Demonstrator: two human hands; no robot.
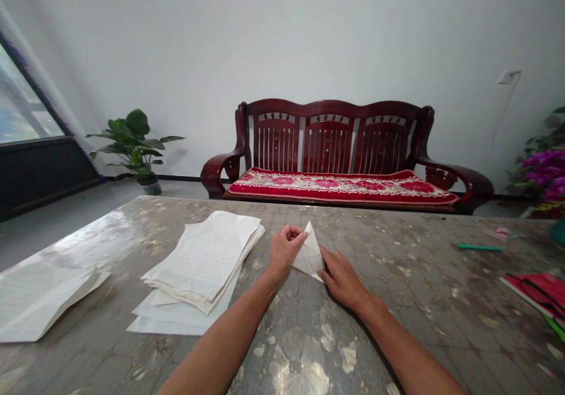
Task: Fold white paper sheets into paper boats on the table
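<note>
A small piece of folded white paper, pointed at its far end, lies between my hands over the table. Thumb and fingers of my left hand pinch its upper left edge near the tip. My right hand grips the lower right edge, thumb at the near corner and fingers along the side. Part of the paper is hidden behind my fingers. Left of my left hand is a stack of lined white sheets, its layers unevenly aligned.
More creased paper lies at the table's left. On the right are a green pen and a red book with dark glasses on it. A wooden bench stands beyond the patterned table; a potted plant is back left.
</note>
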